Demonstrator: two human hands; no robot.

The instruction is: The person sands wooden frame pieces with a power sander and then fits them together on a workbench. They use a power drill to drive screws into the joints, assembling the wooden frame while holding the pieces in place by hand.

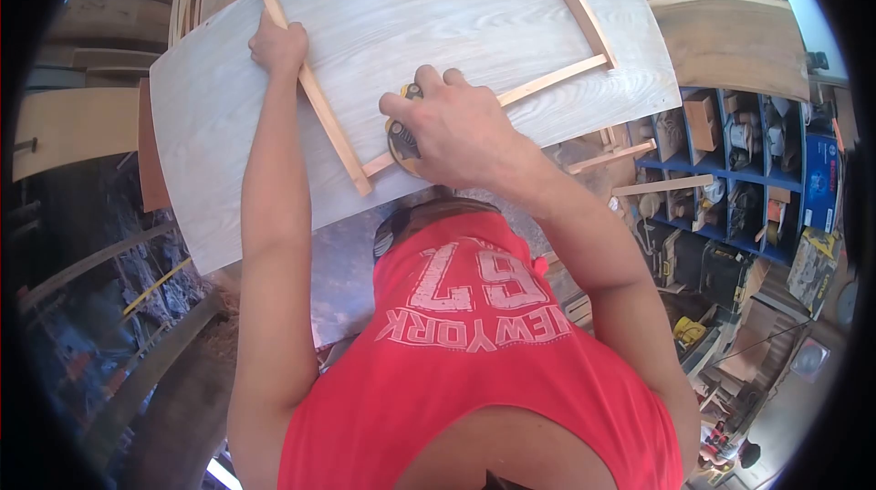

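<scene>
My left hand is closed around the left bar of a light wooden frame. The frame rests on a large pale board with whitish wood grain. In my right hand is a rounded yellow and black tool, held at the frame's near crossbar. My palm and fingers cover part of it, so its exact kind does not show. The crossbar runs from the left bar, behind my right hand, to the right bar.
Blue shelving with compartments of tools and parts stands to the right. A curved wooden panel lies beside the board. Loose wood strips jut out near the shelves. More boards are at the left.
</scene>
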